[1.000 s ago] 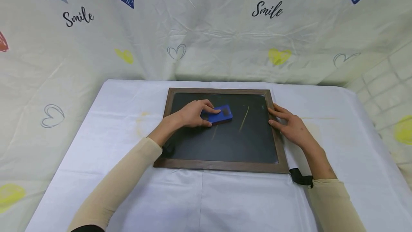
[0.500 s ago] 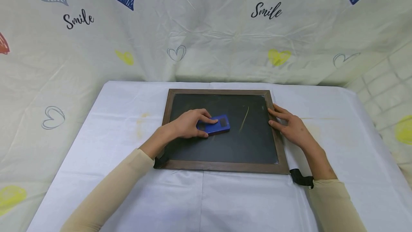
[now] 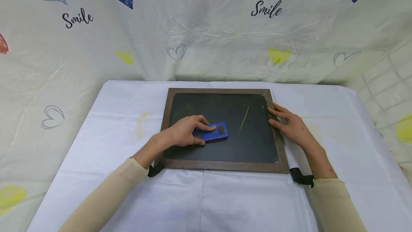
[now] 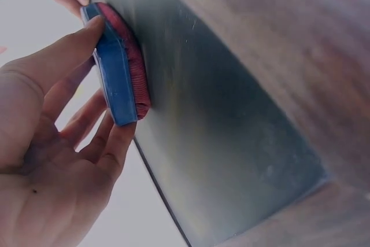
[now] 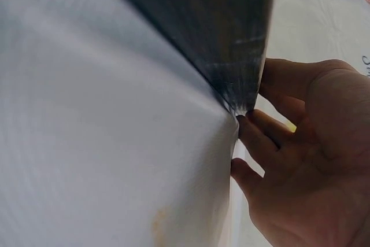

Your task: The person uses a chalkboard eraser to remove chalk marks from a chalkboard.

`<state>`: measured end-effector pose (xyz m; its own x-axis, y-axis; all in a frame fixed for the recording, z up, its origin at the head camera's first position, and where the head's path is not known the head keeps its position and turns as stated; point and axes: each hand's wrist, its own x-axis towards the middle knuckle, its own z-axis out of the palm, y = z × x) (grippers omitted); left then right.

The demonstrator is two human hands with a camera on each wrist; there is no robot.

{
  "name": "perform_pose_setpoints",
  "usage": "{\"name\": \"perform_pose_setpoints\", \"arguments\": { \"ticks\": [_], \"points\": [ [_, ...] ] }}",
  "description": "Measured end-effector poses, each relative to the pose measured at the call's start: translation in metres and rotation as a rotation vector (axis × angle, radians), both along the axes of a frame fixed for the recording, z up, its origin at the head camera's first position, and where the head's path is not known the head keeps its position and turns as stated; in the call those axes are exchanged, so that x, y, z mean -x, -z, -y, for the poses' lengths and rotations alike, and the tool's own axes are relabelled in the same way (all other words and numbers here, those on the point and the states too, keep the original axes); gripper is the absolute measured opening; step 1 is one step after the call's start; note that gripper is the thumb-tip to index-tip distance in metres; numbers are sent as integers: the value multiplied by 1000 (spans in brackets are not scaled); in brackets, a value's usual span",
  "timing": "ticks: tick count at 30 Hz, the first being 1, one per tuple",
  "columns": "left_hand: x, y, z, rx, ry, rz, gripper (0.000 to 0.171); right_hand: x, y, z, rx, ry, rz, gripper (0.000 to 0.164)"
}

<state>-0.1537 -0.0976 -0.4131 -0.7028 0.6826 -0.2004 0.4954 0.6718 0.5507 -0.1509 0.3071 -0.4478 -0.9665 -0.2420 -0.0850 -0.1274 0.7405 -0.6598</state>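
A small blackboard (image 3: 244, 146) in a brown wooden frame lies on the white-covered table. My left hand (image 3: 185, 130) grips a blue chalkboard eraser (image 3: 220, 131) by its sides, thumb on the near side and fingers beyond. In the left wrist view the red felt face of the eraser (image 4: 115, 85) lies against the board. A thin yellowish chalk line (image 3: 244, 118) shows on the board, right of the eraser. At the frame's right side, my right hand (image 3: 291, 126) rests its thumb and extended fingers on the edge; the right wrist view has the fingertips (image 5: 245, 122) against the frame's side.
White cloth (image 3: 135, 99) covers the table around the board. Behind it hangs a pale curtain (image 3: 222, 46) printed with hearts and "Smile". Black straps (image 3: 300, 177) show at both wrists.
My left hand has drawn the eraser toward me and slightly left down the board. A faint chalk mark beside the eraser no longer shows. My right hand stays in place.
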Motion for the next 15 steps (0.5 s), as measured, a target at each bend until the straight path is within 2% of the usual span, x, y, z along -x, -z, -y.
{"name": "perform_pose_setpoints", "arguments": {
  "ticks": [15],
  "points": [
    [-24, -3, 9, 6, 6, -6, 61, 1, 2, -1, 8, 12, -4, 63]
  ]
}}
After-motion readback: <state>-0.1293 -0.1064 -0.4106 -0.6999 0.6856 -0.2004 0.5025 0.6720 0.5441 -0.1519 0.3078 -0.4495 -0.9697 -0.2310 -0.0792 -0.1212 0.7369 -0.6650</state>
